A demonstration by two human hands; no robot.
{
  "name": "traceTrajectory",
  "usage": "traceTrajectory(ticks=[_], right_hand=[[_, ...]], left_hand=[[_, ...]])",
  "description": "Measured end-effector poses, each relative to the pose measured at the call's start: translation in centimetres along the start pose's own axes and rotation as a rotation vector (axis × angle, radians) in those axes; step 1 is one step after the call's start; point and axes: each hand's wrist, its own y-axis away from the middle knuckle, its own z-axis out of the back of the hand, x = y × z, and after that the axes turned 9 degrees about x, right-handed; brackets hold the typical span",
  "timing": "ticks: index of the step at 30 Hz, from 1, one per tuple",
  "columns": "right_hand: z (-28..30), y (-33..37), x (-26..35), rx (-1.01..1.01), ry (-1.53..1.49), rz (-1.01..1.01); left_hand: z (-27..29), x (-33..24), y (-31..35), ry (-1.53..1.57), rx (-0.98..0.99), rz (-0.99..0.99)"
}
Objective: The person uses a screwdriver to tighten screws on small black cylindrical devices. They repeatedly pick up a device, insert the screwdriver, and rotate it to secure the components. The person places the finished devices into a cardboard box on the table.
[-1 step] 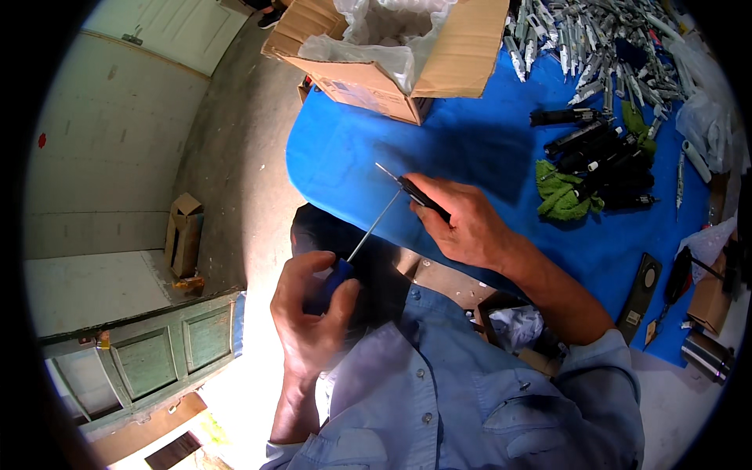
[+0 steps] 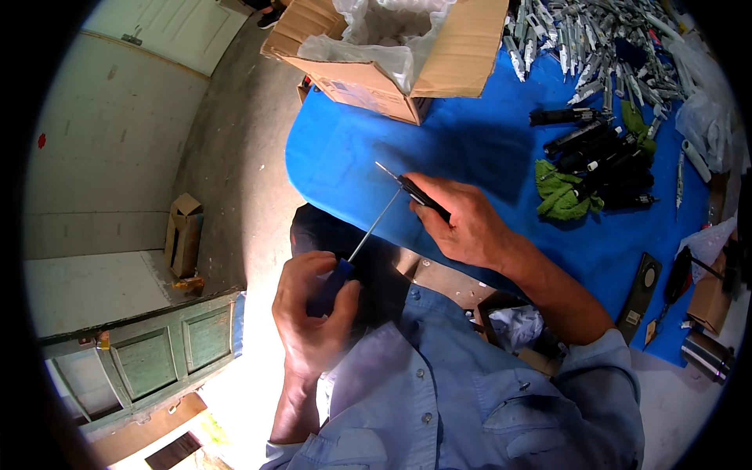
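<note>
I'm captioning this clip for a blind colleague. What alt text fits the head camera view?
Seen from above, a person's left hand grips a blue-handled screwdriver whose tip meets a slim black tool held in the right hand. Beyond lie a blue table cover, an open cardboard box, a green rag and a pile of grey metal parts.

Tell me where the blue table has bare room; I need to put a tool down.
Bare blue table lies between the cardboard box and the right hand, and between that hand and the green rag. The far right is crowded: a grey parts pile and black tools.
</note>
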Motion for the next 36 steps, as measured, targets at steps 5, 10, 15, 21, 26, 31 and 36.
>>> traceTrajectory(ticks=[5,10,15,21,26,31,36], right_hand=[[0.1,0.0,-0.2,-0.025,0.005,0.019],[-0.1,0.0,-0.4,-0.029,0.014,0.046],[-0.1,0.0,-0.5,0.006,0.034,0.046],[-0.2,-0.1,-0.1,-0.003,-0.045,0.027],[0.1,-0.1,-0.2,0.005,-0.036,0.006],[-0.3,-0.1,-0.3,-0.023,-0.064,0.036],[0.0,-0.1,0.1,0.005,-0.067,0.010]], left_hand=[[0.0,0.2,0.0,-0.149,0.027,-0.182],[0.5,0.1,0.1,0.027,0.070,-0.010],[1.3,-0.5,-1.0,0.387,0.078,0.379],[1.3,-1.2,-1.0,0.249,0.119,0.417],[0.3,-0.1,-0.9,-0.151,0.011,-0.141],[0.6,0.1,-0.6,-0.383,0.032,-0.252],[1.4,-0.9,-1.3,0.246,0.131,0.337]])
